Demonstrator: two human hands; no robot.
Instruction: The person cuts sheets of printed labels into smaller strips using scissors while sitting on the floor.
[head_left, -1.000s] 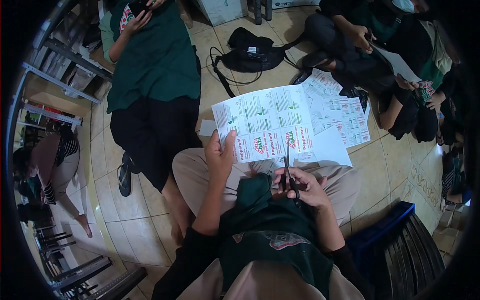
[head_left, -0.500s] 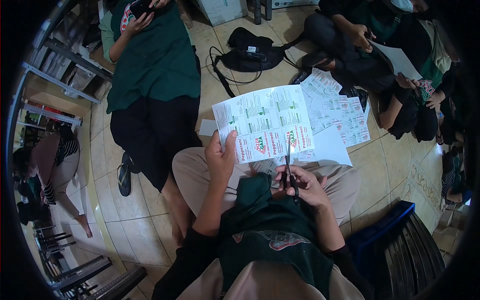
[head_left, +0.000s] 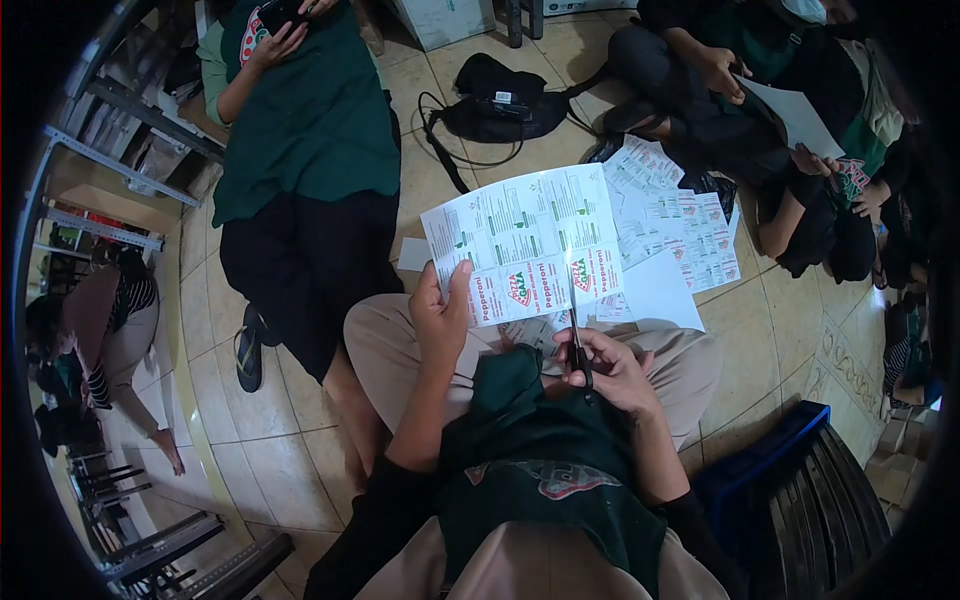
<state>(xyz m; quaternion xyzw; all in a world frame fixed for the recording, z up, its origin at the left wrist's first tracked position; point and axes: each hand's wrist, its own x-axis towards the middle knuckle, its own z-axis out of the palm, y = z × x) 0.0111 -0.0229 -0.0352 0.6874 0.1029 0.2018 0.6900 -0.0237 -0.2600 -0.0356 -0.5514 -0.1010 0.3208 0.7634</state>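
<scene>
A printed sheet with green and red "Pizza Gaza" and "Pepperoni" labels is held up above my crossed legs. My left hand pinches its lower left edge, thumb on top. My right hand is wrapped round the handles of black scissors. The scissor blades point away from me and overlap the sheet's lower edge, between label columns right of the middle. Beyond the sheet, more printed sheets lie spread on the floor, beside a blank white sheet.
A black bag with straps lies on the tiles ahead. One person in a green apron sits at the left with a phone; others sit at the upper right, one holding a sheet. A blue-edged crate stands at the lower right.
The scissors have closed from open handles, and their blades reach slightly farther up over the sheet. The sheet has shifted slightly. My left hand has barely moved.
</scene>
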